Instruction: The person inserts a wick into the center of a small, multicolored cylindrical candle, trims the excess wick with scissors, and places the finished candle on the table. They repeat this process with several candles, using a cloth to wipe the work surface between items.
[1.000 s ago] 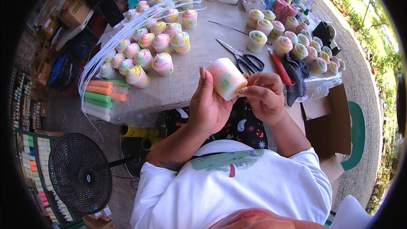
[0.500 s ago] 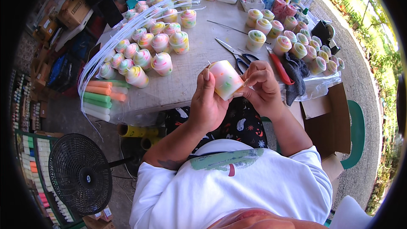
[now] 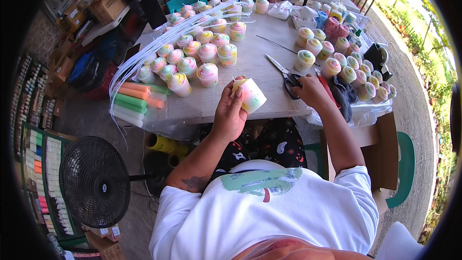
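In my left hand (image 3: 230, 115) is a white candle (image 3: 252, 97) with pastel green and yellow specks, held tilted above the table's near edge. Its wick end points up and to the left, and my thumb and fingers wrap that end. Farther right, my right hand (image 3: 313, 91) has its fingers closed at the black handles of a pair of scissors (image 3: 280, 66). The scissors lie on the table, blades pointing away and left. Just beside that hand are a red-handled tool (image 3: 327, 86) and a dark grey cloth (image 3: 343, 97).
Rows of wicked candles (image 3: 208, 54) stand left on the table (image 3: 262, 38), with long white wicks (image 3: 159, 43) across them. Coloured wax sticks (image 3: 131, 100) lie at the left corner. More candles (image 3: 332, 67) crowd the right. A black fan (image 3: 95, 181) and an open cardboard box (image 3: 385, 149) flank me.
My right hand has left the candle and moved right to the scissors' handles. My left hand still holds the candle, now turned more on its side. The whole view has shifted slightly.
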Demonstrator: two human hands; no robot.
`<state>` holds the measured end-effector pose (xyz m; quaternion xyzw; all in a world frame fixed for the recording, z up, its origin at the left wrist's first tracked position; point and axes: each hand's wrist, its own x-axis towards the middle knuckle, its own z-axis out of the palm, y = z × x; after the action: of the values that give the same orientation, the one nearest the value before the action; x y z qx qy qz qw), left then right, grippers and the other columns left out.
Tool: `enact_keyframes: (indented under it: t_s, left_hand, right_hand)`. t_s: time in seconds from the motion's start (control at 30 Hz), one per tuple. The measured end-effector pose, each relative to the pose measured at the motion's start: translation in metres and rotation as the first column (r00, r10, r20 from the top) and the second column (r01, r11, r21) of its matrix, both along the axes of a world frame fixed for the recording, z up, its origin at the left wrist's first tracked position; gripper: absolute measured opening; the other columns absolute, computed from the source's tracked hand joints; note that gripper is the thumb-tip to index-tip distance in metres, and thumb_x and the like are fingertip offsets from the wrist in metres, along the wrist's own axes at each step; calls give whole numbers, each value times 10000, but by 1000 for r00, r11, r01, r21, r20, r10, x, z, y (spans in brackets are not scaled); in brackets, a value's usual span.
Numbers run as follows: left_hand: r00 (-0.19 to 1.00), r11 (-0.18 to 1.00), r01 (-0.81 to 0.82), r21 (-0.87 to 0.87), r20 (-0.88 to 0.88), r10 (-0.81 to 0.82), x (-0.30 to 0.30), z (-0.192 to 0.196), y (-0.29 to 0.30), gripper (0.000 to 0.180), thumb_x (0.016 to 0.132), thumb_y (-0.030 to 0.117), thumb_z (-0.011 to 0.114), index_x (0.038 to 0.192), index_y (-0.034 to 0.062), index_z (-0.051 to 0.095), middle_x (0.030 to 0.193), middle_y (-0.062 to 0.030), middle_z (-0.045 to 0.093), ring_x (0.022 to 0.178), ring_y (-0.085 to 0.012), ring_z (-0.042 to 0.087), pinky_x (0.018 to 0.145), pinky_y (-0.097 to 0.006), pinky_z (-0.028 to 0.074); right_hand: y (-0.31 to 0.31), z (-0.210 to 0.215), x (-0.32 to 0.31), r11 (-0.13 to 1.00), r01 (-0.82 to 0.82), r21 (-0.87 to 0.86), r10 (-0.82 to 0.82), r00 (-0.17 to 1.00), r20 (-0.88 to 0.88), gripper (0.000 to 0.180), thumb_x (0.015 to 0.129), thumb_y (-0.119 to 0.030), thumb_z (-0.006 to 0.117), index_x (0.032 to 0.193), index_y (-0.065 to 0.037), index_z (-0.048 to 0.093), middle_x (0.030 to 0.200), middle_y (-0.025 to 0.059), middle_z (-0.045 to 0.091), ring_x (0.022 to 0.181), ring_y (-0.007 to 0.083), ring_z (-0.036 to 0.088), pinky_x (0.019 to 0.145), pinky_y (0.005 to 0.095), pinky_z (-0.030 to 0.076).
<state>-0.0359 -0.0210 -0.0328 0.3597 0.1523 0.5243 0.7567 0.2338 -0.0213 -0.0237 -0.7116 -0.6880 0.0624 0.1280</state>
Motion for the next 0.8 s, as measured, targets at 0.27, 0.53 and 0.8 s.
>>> enact_keyframes:
  t_s: [0.27,0.53,0.8]
  left_hand:
    - [985,953,162,-255,107,-139,3,18,13,544,933,507,526,1182,25,484,1079,-142,627,1015,-237,638,876,-371,552]
    - [989,940,83,-332,146,-35,31,24,26,514,913,534,539,1104,58,517,1051,-130,638,961,-245,663,817,-345,586]
    - [986,939,25,-343,162,33,47,33,22,500,902,534,561,1071,64,534,1009,-109,645,907,-234,672,771,-334,591]
  right_hand:
    - [13,30,4,969,-22,-247,16,999,-28,270,750,-164,694,863,77,648,812,204,669,756,320,662,706,397,527]
    - [-57,40,-73,890,-27,455,453,-51,-890,411,844,-7,682,1219,18,516,1105,98,617,1006,167,608,874,297,491]
    - [-75,65,-87,378,75,923,841,388,-376,380,850,94,570,1204,-25,499,1217,186,519,1074,314,585,874,361,493]
